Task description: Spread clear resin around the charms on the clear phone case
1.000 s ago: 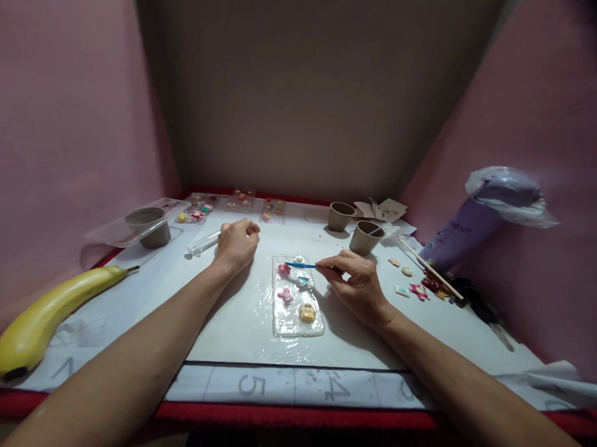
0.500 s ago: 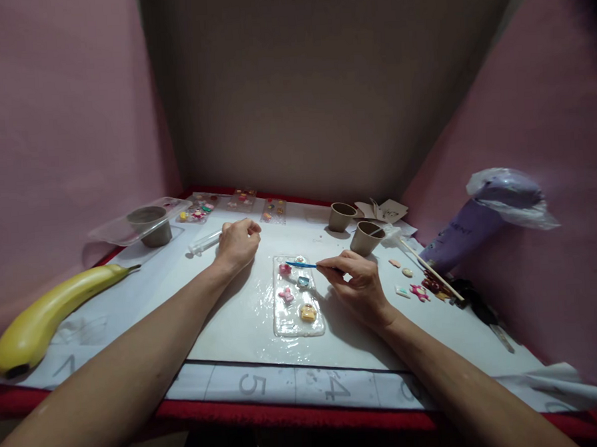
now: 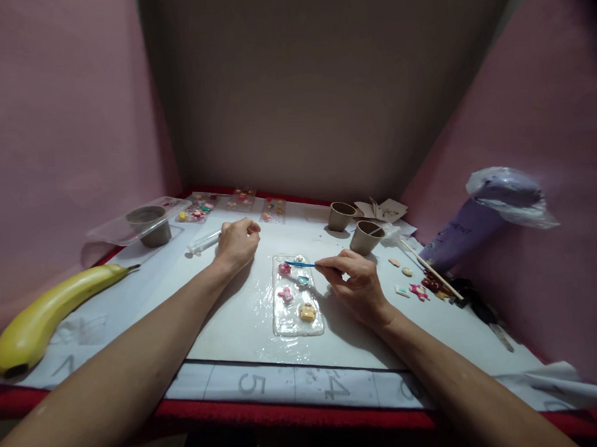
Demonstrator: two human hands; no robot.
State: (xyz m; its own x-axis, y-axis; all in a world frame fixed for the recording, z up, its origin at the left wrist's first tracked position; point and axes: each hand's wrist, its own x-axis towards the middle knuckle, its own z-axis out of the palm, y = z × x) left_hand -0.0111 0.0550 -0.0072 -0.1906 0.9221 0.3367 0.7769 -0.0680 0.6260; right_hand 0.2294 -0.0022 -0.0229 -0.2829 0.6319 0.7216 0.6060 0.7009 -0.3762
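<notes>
My right hand (image 3: 354,280) pinches a thin blue stick (image 3: 300,264), whose tip is over a red charm (image 3: 284,268) near the far end of a clear phone case (image 3: 284,325). The case lies flat and looks coated with something glossy and wet. Also on it are a blue charm (image 3: 303,281), a pink charm (image 3: 285,294) and a yellow charm (image 3: 308,312). My left hand (image 3: 239,243) rests on the white board with its fingers curled; what they hold, if anything, is hidden. A clear syringe (image 3: 204,242) lies against that hand, one end behind it.
A yellow toy banana (image 3: 58,316) and a lidded brown cup (image 3: 156,237) are at left. Decorated cases (image 3: 197,209) lie behind. Two brown cups (image 3: 342,216), loose charms (image 3: 419,292), a wooden stick (image 3: 434,270), dark-handled scissors (image 3: 483,310) and a purple bag (image 3: 469,231) are at right.
The blue stick and my right hand have shifted very slightly to the left. My left hand stays where it was.
</notes>
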